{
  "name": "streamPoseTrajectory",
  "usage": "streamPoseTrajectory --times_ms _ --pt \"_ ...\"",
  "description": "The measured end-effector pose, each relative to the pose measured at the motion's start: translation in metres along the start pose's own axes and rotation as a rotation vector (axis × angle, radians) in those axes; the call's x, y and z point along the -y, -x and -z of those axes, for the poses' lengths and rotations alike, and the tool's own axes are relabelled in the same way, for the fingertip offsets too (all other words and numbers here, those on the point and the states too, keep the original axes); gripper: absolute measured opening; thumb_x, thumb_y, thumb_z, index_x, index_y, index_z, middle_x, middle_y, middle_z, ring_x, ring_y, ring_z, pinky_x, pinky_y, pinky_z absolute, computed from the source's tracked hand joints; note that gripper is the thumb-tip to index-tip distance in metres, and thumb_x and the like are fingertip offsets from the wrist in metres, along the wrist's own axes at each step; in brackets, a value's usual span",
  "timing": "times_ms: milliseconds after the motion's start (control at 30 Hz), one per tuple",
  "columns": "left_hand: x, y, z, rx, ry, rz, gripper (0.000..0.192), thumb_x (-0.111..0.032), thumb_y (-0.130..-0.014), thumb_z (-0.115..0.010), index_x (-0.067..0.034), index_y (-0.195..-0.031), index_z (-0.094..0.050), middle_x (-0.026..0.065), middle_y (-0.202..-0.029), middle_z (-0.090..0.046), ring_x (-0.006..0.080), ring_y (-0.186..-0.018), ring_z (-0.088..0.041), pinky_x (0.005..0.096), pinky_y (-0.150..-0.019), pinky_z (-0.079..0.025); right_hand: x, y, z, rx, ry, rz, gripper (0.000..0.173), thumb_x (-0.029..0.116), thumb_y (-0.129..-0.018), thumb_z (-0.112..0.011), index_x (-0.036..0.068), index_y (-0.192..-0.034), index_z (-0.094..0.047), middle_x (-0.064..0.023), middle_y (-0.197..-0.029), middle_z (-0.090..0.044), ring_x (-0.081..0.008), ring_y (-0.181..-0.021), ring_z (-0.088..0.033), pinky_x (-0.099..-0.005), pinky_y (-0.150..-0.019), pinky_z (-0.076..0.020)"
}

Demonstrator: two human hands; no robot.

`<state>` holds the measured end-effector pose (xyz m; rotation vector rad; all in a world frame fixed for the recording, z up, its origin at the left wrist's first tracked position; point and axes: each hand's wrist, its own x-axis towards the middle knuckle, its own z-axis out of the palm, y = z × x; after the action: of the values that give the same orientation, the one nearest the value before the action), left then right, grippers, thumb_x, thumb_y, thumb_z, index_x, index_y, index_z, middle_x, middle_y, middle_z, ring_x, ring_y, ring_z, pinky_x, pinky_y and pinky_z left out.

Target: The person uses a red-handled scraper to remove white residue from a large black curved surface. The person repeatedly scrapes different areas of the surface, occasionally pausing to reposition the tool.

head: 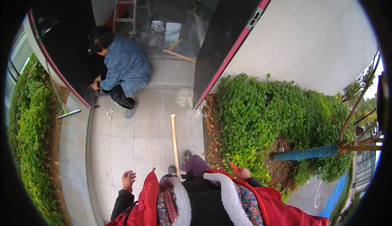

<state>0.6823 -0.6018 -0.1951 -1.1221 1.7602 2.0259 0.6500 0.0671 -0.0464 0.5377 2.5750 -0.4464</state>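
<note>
My right hand (243, 174) is shut around the red handle of a small hand tool (234, 166), perhaps a knife or scraper; its thin tip points up and away beside the hedge. Off to the other side, my left hand (128, 180) hangs above the pale paving tiles with nothing in it, its fingers loosely curled and apart. Between my feet and the doorway lies a long wooden strip (174, 143), its near end close to my shoes.
A person (125, 66) crouches at the foot of the left black door leaf (65, 42). The right leaf (228, 39) stands ajar. Inside are a stepladder (126, 20) and wooden sticks (179, 56). A squeegee (69, 113) leans over the left kerb (75, 152); a hedge (260, 106) borders the right.
</note>
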Motion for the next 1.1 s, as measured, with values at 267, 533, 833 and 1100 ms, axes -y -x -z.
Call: streamPoseTrajectory --times_ms 267,533,833,1100 --pt "0.138 -0.05 0.06 -0.215 -0.168 -0.391 0.016 -0.023 -0.098 -0.061 -0.008 -0.1 -0.068 0.0059 -0.085 -0.069 0.0164 -0.071 -0.064 0.0328 -0.061 -0.05 -0.092 -0.039 -0.049 -0.071 -0.002 -0.114 0.051 0.057 -0.083 -0.072 0.009 -0.1 -0.076 -0.0213 -0.095 -0.075 -0.0408 -0.094 -0.072 -0.0496 -0.083 -0.0568" --pt "0.208 -0.055 0.035 -0.09 0.055 -0.107 0.03 -0.021 -0.101 -0.058 -0.002 -0.123 -0.064 0.0117 -0.106 -0.073 0.0206 -0.087 -0.069 0.0333 -0.074 -0.055 -0.054 -0.092 -0.061 -0.097 -0.075 0.067 0.05 0.055 -0.084 -0.072 0.008 -0.098 -0.074 -0.0222 -0.092 -0.074 -0.0421 -0.09 -0.071 -0.0509 -0.079 -0.0555" --pt "0.104 0.032 0.013 -0.173 0.069 -0.032 0.028 -0.02 -0.104 -0.054 -0.004 -0.124 -0.064 0.0104 -0.108 -0.073 0.0178 -0.088 -0.069 0.0296 -0.071 -0.052 0.02 -0.09 -0.036 -0.096 -0.119 0.249 0.049 0.054 -0.086 -0.073 0.006 -0.095 -0.072 -0.0231 -0.088 -0.072 -0.0436 -0.086 -0.07 -0.0523 -0.074 -0.054" --pt "0.204 0.025 0.039 -0.062 -0.091 -0.034 0.029 -0.018 -0.104 -0.056 0.002 -0.124 -0.064 0.0163 -0.109 -0.073 0.0218 -0.089 -0.07 0.0344 -0.08 -0.057 0.029 -0.053 -0.046 0.062 -0.041 0.136 0.051 0.055 -0.088 -0.069 0.005 -0.099 -0.071 -0.0231 -0.09 -0.072 -0.043 -0.091 -0.07 -0.0518 -0.079 -0.0545"
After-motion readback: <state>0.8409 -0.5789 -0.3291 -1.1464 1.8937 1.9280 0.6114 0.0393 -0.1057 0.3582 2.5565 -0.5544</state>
